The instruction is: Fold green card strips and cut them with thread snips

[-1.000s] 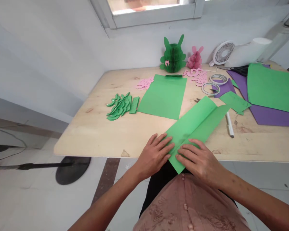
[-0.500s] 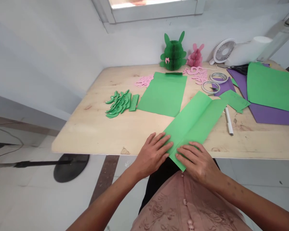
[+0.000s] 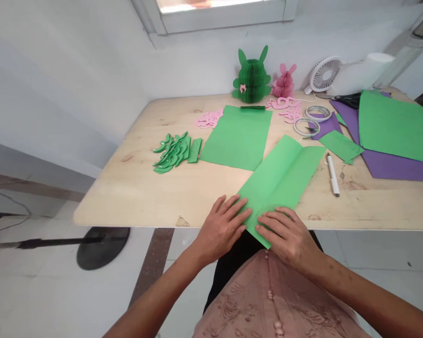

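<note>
Well, the creased green paper sheet (image 3: 284, 173) slants lengthwise toward the far right; left hand (image 3: 223, 228) and right hand (image 3: 287, 235) touch its near end, fingers slightly spread.

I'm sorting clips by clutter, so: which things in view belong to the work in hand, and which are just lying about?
In the work:
creased green sheet
left hand and right hand, both resting on it

Apparently lying about, untouched:
flat green sheet
green cutouts
white pen
purple sheets
green rabbit figure
small fan

Some may be supplies; the view can't settle that.
</note>
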Demonstrator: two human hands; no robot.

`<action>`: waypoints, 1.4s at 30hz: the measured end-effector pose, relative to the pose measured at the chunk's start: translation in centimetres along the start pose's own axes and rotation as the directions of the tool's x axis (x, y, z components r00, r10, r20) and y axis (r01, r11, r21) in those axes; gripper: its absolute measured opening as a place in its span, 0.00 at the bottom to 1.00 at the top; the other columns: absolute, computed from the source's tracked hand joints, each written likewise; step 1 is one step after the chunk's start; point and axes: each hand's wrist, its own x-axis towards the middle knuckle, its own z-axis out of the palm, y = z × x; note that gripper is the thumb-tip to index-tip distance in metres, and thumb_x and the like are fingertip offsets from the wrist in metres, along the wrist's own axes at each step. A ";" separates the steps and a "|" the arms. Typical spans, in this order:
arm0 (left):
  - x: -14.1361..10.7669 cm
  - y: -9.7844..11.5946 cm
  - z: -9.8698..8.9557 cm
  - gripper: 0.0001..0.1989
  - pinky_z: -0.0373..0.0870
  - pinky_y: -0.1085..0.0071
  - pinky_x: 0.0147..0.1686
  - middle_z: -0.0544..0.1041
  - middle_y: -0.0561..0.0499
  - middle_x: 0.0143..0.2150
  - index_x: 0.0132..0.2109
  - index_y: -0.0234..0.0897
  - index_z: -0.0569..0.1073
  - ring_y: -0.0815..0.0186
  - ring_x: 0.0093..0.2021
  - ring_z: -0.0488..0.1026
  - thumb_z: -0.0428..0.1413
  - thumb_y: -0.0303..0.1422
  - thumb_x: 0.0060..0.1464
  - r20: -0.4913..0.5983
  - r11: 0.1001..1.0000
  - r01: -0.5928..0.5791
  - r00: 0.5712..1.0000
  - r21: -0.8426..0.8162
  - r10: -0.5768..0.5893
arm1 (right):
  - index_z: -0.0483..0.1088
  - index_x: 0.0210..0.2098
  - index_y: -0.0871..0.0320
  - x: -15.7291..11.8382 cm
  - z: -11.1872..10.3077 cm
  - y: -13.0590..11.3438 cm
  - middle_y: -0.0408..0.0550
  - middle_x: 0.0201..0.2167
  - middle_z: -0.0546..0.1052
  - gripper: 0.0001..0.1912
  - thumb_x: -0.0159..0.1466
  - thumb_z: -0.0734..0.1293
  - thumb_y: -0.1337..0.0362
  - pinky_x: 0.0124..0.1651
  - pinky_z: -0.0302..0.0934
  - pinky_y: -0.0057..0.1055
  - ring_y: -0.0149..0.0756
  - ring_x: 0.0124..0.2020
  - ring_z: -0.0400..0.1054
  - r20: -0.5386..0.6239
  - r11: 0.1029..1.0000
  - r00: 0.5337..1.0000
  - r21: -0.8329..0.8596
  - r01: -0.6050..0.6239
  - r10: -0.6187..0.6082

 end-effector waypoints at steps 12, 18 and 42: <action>-0.7 2.5 -0.3 0.19 0.54 0.49 0.63 0.71 0.47 0.60 0.58 0.43 0.69 0.57 0.62 0.63 0.51 0.32 0.60 -0.012 0.996 -0.059 0.998 0.070 0.060 | 0.73 0.42 0.60 -0.3 -2.7 1.9 0.53 0.43 0.79 0.12 0.62 0.62 0.78 0.57 0.55 0.51 0.44 0.52 0.67 -0.140 0.985 0.975 0.040 -0.167 0.171; 1.2 3.0 0.4 0.20 0.56 0.47 0.62 0.71 0.46 0.59 0.59 0.42 0.68 0.55 0.61 0.64 0.51 0.33 0.59 -0.048 0.994 -0.095 0.994 0.052 0.097 | 0.72 0.43 0.59 -0.2 -3.5 2.2 0.52 0.44 0.78 0.13 0.62 0.62 0.77 0.56 0.58 0.49 0.42 0.51 0.68 -0.164 0.981 0.968 0.083 -0.178 0.189; 4.9 10.8 6.9 0.09 0.69 0.55 0.54 0.81 0.47 0.42 0.40 0.39 0.75 0.59 0.46 0.77 0.54 0.25 0.51 -0.513 0.969 -0.243 0.828 0.039 0.228 | 0.54 0.66 0.49 -3.3 -1.3 11.3 0.58 0.54 0.73 0.35 0.62 0.68 0.59 0.46 0.70 0.40 0.44 0.51 0.71 -0.038 0.375 0.578 0.796 -0.476 0.815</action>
